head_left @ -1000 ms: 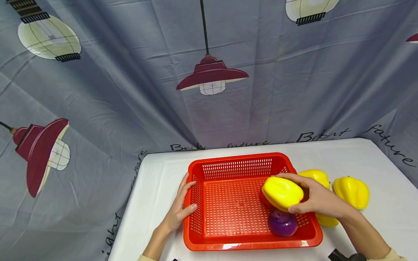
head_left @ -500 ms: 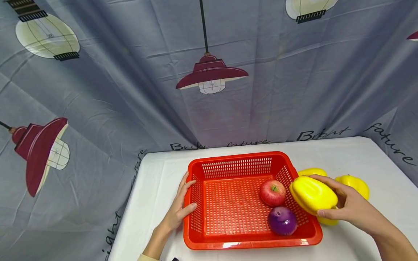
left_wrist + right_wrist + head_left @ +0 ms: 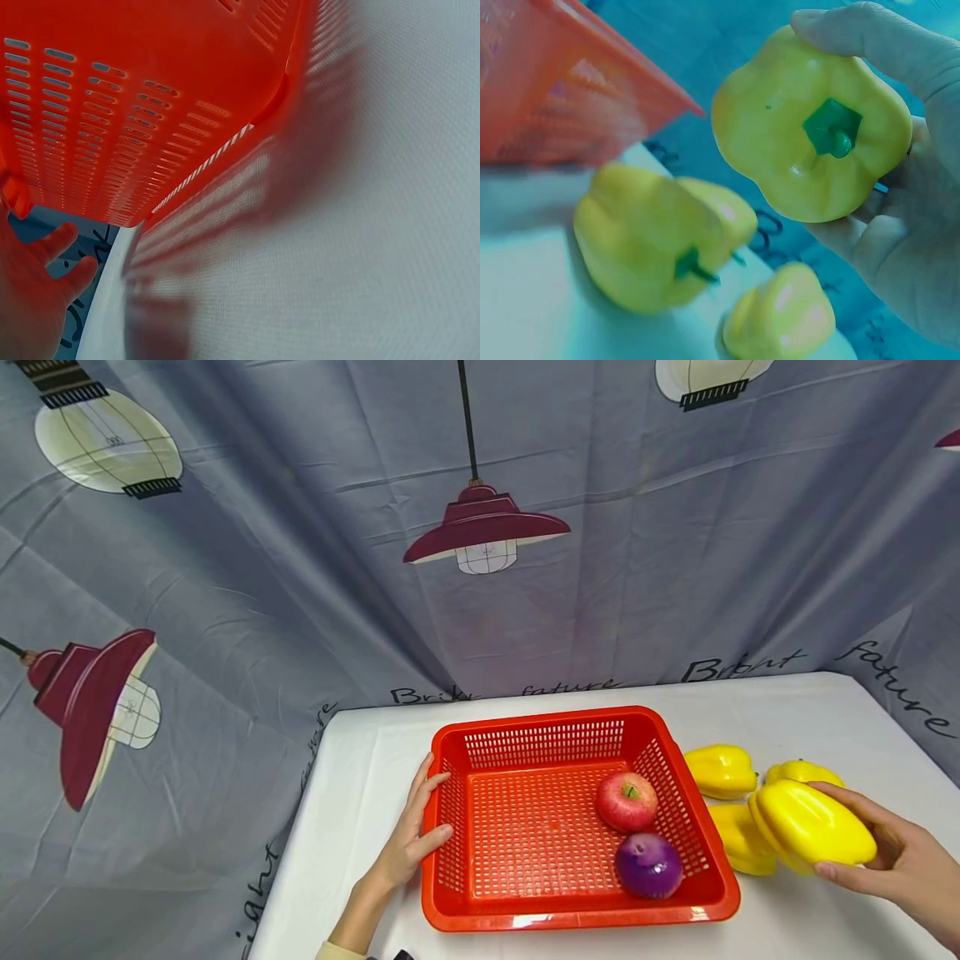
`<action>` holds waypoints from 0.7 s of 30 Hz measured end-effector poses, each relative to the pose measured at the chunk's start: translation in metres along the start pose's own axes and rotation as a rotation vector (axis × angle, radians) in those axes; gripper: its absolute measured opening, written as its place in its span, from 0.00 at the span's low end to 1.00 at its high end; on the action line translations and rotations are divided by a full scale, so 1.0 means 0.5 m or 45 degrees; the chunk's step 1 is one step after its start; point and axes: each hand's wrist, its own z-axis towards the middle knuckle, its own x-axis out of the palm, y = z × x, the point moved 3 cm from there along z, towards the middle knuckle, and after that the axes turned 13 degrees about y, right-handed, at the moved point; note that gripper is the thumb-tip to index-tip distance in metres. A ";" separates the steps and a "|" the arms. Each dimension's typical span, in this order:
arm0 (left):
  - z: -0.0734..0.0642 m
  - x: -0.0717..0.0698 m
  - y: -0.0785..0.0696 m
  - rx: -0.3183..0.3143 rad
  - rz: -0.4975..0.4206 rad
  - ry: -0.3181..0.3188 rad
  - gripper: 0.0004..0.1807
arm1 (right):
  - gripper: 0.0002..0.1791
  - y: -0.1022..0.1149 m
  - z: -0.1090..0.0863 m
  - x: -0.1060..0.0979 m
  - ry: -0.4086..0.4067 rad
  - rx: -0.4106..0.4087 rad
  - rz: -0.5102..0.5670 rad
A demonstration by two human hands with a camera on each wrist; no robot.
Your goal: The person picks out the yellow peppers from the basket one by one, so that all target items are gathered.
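My right hand (image 3: 903, 856) holds a yellow bell pepper (image 3: 813, 827) between thumb and fingers, to the right of the red basket (image 3: 585, 922). In the right wrist view the green stem end of this bell pepper (image 3: 772, 127) faces the camera. At the basket's left side, my left hand (image 3: 405, 839) rests on the rim with relaxed, spread fingers. A red apple (image 3: 627, 802) and a shiny purple onion-like ball (image 3: 648, 866) lie inside the basket near its right wall.
Other yellow bell peppers lie on the white table right of the basket: one at the back (image 3: 720, 771), one nearer pepper (image 3: 738, 839), and one pepper (image 3: 802, 770) partly hidden behind the held one. A grey curtain (image 3: 300, 568) printed with lamps hangs behind the table.
My right hand has carried the yellow bell pepper rightward from above the basket, out past its right rim. The apple has come into full view. My left hand and the basket stay put.
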 end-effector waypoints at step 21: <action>0.001 -0.002 0.005 0.032 0.005 0.004 0.37 | 0.57 -0.169 -0.055 0.005 -0.059 0.340 -0.134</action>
